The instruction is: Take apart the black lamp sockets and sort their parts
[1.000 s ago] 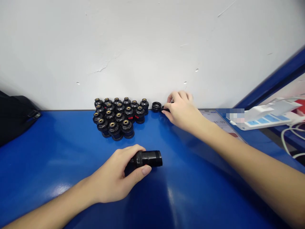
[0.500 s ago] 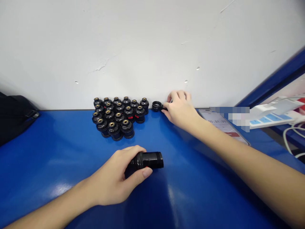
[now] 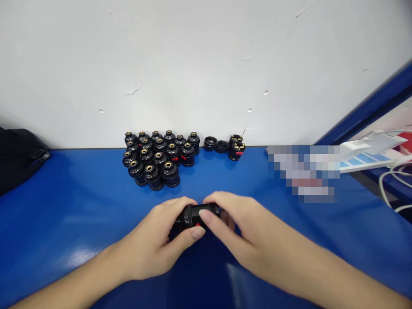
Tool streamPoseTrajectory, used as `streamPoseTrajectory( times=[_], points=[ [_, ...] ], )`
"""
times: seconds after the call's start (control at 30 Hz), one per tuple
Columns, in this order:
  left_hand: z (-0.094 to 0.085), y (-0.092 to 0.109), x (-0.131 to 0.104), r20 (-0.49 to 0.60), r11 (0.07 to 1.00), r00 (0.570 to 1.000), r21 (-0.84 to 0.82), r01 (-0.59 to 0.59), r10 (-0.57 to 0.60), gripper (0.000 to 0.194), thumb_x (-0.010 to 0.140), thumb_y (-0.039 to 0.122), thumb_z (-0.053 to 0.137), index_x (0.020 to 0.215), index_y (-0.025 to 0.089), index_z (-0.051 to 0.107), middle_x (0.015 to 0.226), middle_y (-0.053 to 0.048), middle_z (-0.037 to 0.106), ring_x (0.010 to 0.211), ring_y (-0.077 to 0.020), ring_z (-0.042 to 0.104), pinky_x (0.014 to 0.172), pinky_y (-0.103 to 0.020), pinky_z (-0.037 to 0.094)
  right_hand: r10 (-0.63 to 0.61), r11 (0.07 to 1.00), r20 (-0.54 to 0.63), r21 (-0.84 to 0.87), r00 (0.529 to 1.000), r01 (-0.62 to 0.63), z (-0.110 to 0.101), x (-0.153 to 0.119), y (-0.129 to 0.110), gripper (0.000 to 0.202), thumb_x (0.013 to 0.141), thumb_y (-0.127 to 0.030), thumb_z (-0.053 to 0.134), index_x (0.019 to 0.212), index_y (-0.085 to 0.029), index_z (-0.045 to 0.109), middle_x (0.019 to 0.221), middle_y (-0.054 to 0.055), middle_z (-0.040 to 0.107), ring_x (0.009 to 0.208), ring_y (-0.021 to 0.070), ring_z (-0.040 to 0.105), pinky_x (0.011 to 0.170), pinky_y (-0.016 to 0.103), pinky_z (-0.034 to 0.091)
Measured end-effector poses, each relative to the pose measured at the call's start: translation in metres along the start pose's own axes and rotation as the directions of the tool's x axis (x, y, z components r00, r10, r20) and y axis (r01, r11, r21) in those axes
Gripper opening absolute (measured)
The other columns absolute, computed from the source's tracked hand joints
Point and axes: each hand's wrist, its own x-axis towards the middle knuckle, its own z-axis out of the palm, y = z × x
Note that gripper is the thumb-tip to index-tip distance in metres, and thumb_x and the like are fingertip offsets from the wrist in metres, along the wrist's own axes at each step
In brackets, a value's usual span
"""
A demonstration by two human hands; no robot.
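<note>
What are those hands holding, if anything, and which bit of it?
A black socket: the left hand grips its rounded end, and the right hand its straight end, with the thumb on its side.

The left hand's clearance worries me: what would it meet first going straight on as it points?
Beyond the black cylinder it grips, the left hand would probably meet the right hand first, though depth is unclear.
</note>
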Motion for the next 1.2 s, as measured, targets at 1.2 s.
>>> streamPoseTrajectory(
  times=[1.2],
  points=[
    [0.006,-0.008,-0.009,-0.077,0.993,0.996,-0.113,0.034,-0.043,0.029,0.110,0.041,0.059,0.131,0.029,0.043,0.109,-0.004,0.069,0.090,-0.0182,0.066,0.063,-0.026,0.045,-0.238,0.919,-0.128,0.291,0.963,0.265,0.013,-0.006,0.029,0.037,0.102,-0.021,0.066,0.134,-0.029,0.050,0.126,0.007,0.062,0.116,0.0212,0.069,0.102,0.038,0.063]
  ],
)
